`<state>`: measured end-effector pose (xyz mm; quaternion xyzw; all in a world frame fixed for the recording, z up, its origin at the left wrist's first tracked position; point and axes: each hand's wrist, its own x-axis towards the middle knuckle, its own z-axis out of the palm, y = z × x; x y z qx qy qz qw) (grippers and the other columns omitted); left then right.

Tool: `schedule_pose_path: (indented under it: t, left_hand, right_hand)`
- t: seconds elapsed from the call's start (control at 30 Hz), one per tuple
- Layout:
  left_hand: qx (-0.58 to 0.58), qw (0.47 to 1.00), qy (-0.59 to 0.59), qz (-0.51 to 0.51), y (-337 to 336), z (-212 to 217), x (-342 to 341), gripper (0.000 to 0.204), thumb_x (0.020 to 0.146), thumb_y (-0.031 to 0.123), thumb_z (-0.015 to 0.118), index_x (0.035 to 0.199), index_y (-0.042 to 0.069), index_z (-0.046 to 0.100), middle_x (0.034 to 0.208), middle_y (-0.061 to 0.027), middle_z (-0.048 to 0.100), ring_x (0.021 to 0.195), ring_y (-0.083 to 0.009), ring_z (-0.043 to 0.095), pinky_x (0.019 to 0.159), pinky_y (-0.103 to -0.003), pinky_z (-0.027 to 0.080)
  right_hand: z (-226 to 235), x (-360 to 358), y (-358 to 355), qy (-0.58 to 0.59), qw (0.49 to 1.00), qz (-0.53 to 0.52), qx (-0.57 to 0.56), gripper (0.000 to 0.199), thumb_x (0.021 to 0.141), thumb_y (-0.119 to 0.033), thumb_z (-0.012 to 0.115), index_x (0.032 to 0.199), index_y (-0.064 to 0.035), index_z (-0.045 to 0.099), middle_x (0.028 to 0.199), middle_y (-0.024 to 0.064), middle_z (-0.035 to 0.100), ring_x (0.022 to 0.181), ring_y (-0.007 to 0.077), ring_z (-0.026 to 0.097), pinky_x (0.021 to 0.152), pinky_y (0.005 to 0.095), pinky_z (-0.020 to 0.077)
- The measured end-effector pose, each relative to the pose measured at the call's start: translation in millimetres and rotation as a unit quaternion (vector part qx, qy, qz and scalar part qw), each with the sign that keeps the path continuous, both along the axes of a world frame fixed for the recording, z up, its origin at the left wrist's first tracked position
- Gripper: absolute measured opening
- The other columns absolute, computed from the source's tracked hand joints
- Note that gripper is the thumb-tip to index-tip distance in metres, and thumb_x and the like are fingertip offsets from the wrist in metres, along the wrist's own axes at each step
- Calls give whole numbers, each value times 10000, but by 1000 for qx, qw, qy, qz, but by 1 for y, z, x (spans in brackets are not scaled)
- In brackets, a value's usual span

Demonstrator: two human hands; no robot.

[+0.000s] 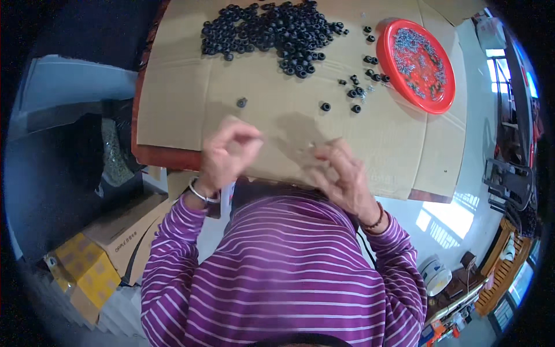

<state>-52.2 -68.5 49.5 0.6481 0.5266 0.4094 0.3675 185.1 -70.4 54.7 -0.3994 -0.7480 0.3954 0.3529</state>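
My left hand (230, 149) is raised over the near edge of the cardboard, thumb and forefinger curled into a pinch. What it pinches, if anything, I cannot make out. To its right, my right hand (341, 176) is partly smeared by motion, its fingertips closed together with a small pale glint at them. Beyond the left hand stands a single black ring-shaped part (241, 102). Another black part (326, 107) lies beyond the right hand, near several loose ones. A large pile of the same black parts (272, 32) spreads at the far side.
A round red tray (388, 63) at the far right holds many tiny silvery metal pieces. Flattened cardboard (173, 110) covers the table. Cardboard boxes (124, 231) and a yellow-taped carton (87, 269) stand on the floor at left. A wooden bench (503, 277) is at right.
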Motion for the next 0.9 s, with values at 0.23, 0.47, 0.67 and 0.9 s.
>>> schedule_pose_path:
  t: [0.23, 0.47, 0.67, 0.9]
  left_hand:
    - [71, 981, 141, 111, 41, -49, -23, 178, 708, 5, 658, 871, 62, 615, 859, -47, 540, 835, -175, 540, 714, -287, 446]
    - [62, 976, 147, 151, 51, -34, -14, 268, 694, 44, 692, 946, 74, 607, 948, -64, 526, 882, -214, 535, 736, -325, 454]
    - [91, 988, 120, 38, 55, -19, 54, 310, 704, 107, 700, 988, 55, 587, 1002, -103, 515, 946, -263, 528, 769, -347, 465]
    - [153, 975, 152, -61, 78, -45, 105, 216, 736, 69, 643, 946, 37, 604, 868, -84, 526, 800, -237, 549, 665, -330, 468]
  right_hand:
    - [-19, 32, 63, -195, 949, -161, 188, 213, 706, 20, 622, 913, -27, 598, 828, 112, 528, 754, 276, 515, 647, 353, 432]
    - [-28, 23, 122, -334, 895, -150, 255, 208, 694, -64, 642, 898, -99, 628, 823, 38, 526, 779, 231, 496, 688, 347, 407]
    - [-27, 22, 132, -344, 893, -123, 265, 174, 690, -79, 651, 860, -113, 636, 808, 18, 539, 799, 204, 507, 697, 334, 413]
    - [5, 43, 67, 86, 971, -175, -138, 123, 774, -11, 617, 897, -17, 628, 827, 52, 600, 697, 114, 549, 624, 239, 447]
